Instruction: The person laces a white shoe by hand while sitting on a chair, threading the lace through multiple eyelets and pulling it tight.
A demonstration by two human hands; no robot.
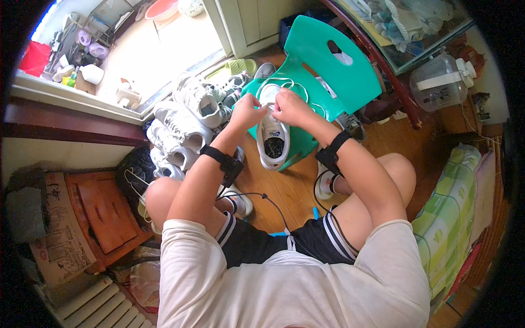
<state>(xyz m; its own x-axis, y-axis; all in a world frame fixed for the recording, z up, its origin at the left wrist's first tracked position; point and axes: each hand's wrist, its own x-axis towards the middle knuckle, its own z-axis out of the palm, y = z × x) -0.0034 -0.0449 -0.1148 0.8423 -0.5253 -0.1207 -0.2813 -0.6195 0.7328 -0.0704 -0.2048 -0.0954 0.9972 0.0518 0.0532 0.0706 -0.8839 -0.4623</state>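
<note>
A white Nike sneaker [272, 130] rests on the seat of a green plastic chair [301, 137], heel towards me. Its dark patterned insole shows through the opening. My left hand [247, 111] is at the left row of eyelets, thumb and fingertips pinched on the white shoelace [307, 93]. From the right, my right hand [292, 107] bends over the shoe's lacing with its fingers closed on the lace, its fingertips partly hidden. Loose lace loops lie beyond the hands, around the shoe's toe and over the green seat.
Several white sneakers [180, 127] are piled left of the chair, beside a doorway. Green slippers [236, 67] lie behind them. At right stand a glass-topped table [410, 53], a clear plastic jug [439, 84] and a green checked cushion [447, 213]. A wooden stool [108, 209] is at left.
</note>
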